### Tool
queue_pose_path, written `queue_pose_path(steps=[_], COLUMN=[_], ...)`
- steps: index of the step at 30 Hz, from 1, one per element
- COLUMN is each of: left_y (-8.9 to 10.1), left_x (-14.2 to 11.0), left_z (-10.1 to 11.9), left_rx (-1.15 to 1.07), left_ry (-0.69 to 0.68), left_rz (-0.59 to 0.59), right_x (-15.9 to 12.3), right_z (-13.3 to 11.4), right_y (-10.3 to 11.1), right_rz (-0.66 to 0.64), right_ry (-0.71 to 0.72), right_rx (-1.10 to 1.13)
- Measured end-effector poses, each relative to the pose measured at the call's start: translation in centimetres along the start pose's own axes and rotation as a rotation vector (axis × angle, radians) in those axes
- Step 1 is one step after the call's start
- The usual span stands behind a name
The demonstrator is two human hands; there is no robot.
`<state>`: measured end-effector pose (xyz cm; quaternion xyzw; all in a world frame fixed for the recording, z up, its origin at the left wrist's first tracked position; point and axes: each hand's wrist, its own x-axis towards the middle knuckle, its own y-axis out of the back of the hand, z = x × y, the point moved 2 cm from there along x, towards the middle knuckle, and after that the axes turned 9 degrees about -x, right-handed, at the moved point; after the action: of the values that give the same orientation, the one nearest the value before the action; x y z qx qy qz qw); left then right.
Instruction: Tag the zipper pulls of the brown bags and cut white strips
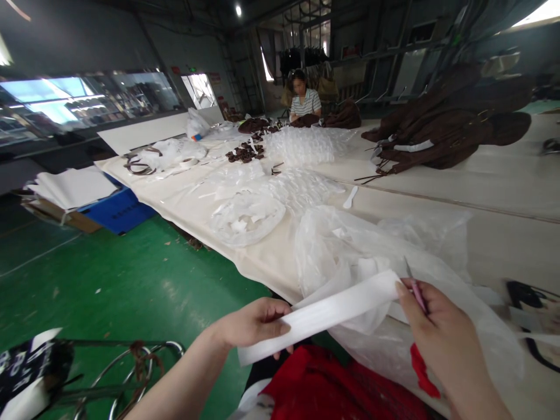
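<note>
A wide, flat white strip [336,307] stretches slantwise between my two hands, over the near edge of the table. My left hand [258,324] is closed on its lower left part, thumb on top. The strip's upper right end is pinched by my right hand [437,326]. That same hand also holds a slim pointed tool with a pink handle [419,294], its dark tip sticking up past the fingers. Behind the strip, a large clear plastic bag [324,245] lies crumpled on the table, with white pieces showing inside it.
Bundled clear plastic [301,146] and small brown pieces [245,153] lie farther along the table [494,233]. Brown bags [437,134] are heaped at the right. A person [305,102] sits at the far end. A blue box [118,210] and metal-framed stool [126,373] stand left.
</note>
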<state>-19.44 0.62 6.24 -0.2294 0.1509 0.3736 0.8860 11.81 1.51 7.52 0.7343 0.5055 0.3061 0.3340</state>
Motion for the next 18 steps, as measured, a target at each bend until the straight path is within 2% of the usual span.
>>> queue_pose_path(steps=[2,4,6,7,9,12,14,16,18], left_y=[0.1,0.1,-0.2,-0.4,-0.8,-1.3,-1.8,-2.3,-2.8], left_x=[-0.1,-0.1,0.0,0.1,0.2,0.4,0.6,0.9,1.3], left_z=[0.0,-0.1,-0.2,-0.2,-0.4,-0.8,-0.9,-0.9,-0.8], left_rx=[0.009,-0.006,-0.041,-0.062,-0.100,-0.151,-0.173,-0.187,-0.206], left_ry=[0.017,0.030,0.033,0.030,0.020,0.010,0.014,0.010,-0.006], left_rz=[0.052,0.118,0.169,0.188,0.217,0.242,0.237,0.230,0.234], right_x=[-0.2,-0.6,-1.5,-2.1,-3.5,-5.9,-7.3,-8.4,-9.0], right_z=[-0.1,-0.3,-0.7,-0.9,-1.7,-3.3,-4.2,-4.7,-5.0], right_y=[-0.6,-0.8,-0.5,-0.4,-0.5,-2.0,-3.5,-4.9,-5.9], right_rz=[0.039,0.148,0.247,0.236,0.077,-0.333,-0.528,-0.631,-0.672], right_ry=[0.065,0.107,0.116,0.119,0.127,0.129,0.127,0.120,0.092], right_rx=[-0.156,-0.282,-0.268,-0.189,0.059,0.413,0.538,0.600,0.645])
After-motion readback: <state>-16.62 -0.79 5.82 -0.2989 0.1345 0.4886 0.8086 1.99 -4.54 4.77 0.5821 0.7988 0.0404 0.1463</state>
